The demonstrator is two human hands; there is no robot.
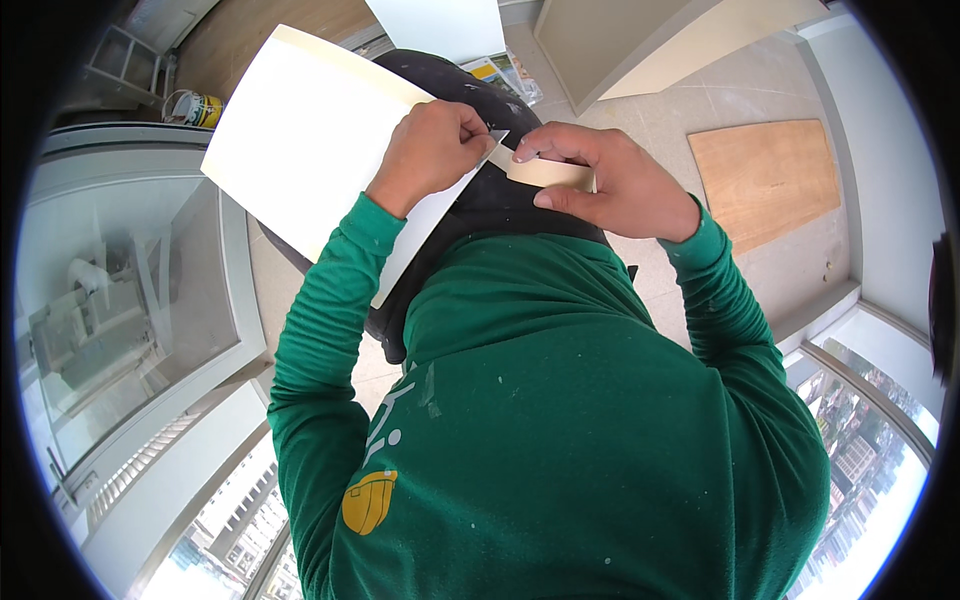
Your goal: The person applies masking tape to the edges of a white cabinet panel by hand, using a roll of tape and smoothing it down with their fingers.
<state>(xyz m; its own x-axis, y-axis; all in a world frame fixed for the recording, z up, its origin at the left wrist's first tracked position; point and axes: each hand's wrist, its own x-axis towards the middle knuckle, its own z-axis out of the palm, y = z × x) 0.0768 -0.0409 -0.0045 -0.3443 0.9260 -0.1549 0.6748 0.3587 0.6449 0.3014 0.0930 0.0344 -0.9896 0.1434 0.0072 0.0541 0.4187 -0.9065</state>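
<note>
A white panel (310, 140) rests tilted across my lap, with a pale cream strip along its far edge. At the panel's right edge my left hand (430, 150) is closed, fingertips pinched near the corner where a short end of tape shows. My right hand (625, 180) grips a roll of cream masking tape (548, 174), thumb below and fingers above. The roll sits just right of the panel's edge, and a short length of tape seems to run from it toward my left fingertips. Exactly what the left fingertips pinch is partly hidden.
A thin wooden board (770, 180) lies on the tiled floor at right. Beyond my knees stand a white panel (440, 25) and a beige cabinet-like piece (640, 50), with printed papers (505, 75) between. A paint bucket (195, 108) is at far left, near a glazed door (140, 270).
</note>
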